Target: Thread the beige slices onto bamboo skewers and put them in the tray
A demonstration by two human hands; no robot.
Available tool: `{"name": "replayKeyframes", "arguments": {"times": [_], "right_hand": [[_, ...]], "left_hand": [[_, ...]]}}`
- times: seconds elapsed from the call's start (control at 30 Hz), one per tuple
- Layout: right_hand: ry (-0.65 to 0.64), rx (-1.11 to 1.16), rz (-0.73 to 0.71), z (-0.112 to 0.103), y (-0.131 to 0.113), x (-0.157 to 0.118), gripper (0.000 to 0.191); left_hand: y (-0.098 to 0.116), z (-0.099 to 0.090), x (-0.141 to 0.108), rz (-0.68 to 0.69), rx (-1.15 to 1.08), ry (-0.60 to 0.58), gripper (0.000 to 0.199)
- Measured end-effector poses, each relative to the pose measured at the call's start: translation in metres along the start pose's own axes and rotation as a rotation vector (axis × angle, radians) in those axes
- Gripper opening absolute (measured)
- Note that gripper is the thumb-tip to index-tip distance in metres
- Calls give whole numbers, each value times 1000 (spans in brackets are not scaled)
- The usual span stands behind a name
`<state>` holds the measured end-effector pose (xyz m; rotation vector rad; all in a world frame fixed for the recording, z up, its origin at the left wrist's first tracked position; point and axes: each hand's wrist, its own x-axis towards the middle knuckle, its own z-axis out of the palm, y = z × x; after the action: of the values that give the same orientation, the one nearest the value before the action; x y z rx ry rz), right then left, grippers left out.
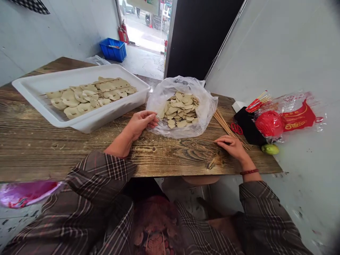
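My left hand [141,123] is at the left rim of a clear plastic bag [205,122], fingers curled and thumb closed toward them; what they pinch, if anything, I cannot make out. Inside the bag lies a heap of flat, beige-tan slices [182,109]. My right hand [231,146] pinches a thin bamboo skewer [202,139] that points left, low over the table in front of the bag. Beyond that hand lies a bundle of bamboo skewers [225,122]. At the left, a white plastic tray [92,122] holds rows of slices threaded on skewers [87,95].
Red-handled scissors [236,128], a black box [248,127], red packaging [294,115] and a green fruit [270,149] sit at the right end of the wooden table [111,170]. A blue crate [113,49] stands on the floor near the doorway.
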<state>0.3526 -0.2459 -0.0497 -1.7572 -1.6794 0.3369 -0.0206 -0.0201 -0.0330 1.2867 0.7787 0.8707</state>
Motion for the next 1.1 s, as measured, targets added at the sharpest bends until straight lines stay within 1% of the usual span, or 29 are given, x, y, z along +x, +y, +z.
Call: {"name": "replayKeyframes", "arguments": {"times": [0.13,0.23,0.3,0.4,0.5,0.57,0.63,0.7,0.77,0.87,0.93,1.0,1.1], "right_hand": [[54,2,-20,11,2,11,20],[66,-12,-38,10,3,15,19],[102,-23,-44,7,-1,15,18],[184,-33,-55,4,-18,19,17],[226,27,-38,8,-44,28,14],[239,191,36,19,-62,37,13],[217,470,139,35,-79,49,14],[150,692,204,55,-93,62,16],[88,802,228,75,-103,76,18],[62,861,241,98,-107,98,18],[74,872,227,106,-104,110,19],[108,856,212,106,-99,118,19],[171,782,202,99,-89,123,16]], "left_hand": [[1,0,0,-3,-7,4,34],[0,0,1,-6,-9,2,33],[0,0,1,-12,-9,0,34],[-1,0,1,-1,-6,-7,35],[-1,0,0,11,6,-10,37],[-2,-1,0,7,15,-11,40],[-1,-2,-1,3,21,-10,42],[-1,-2,-1,5,24,-7,44],[-1,-1,-2,7,21,-4,45],[0,-1,-3,3,17,9,44],[1,0,-5,5,16,19,42],[2,1,-8,18,13,32,42],[7,6,-9,53,31,64,41]]}}
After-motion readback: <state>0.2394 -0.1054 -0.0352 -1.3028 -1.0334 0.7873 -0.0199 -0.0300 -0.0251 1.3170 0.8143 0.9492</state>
